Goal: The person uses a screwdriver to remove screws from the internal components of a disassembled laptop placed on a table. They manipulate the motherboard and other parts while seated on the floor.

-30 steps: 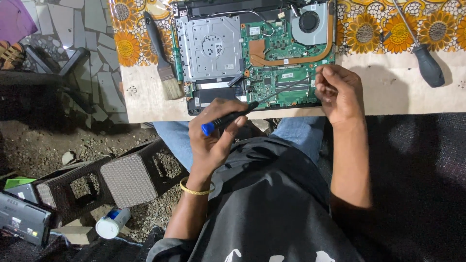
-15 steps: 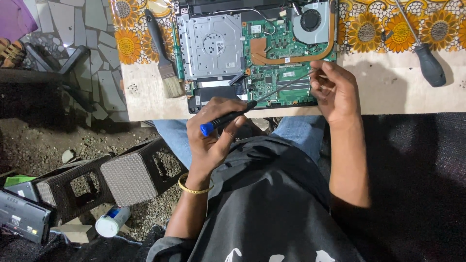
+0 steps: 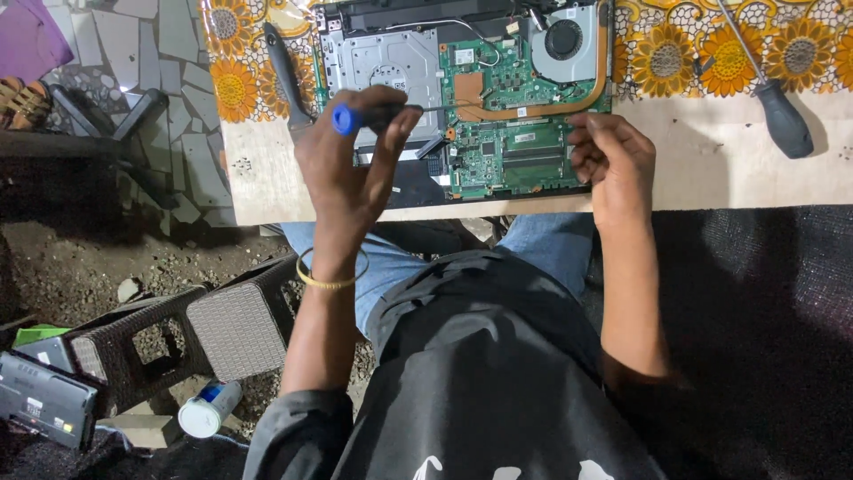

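Looking down through the head camera, I see my left hand [image 3: 351, 173] has lifted from the table edge, fingers closed on a blue-handled screwdriver [image 3: 391, 113] now level over the opened laptop [image 3: 498, 107]. My right hand [image 3: 613, 160], loosely curled and empty, rests at the laptop's near right corner.

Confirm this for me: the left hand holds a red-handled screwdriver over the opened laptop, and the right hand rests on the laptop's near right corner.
Not quite. In the head view the screwdriver in the left hand has a blue handle, not red. The rest stands: it is held over the opened laptop, and the right hand rests at its near right corner.
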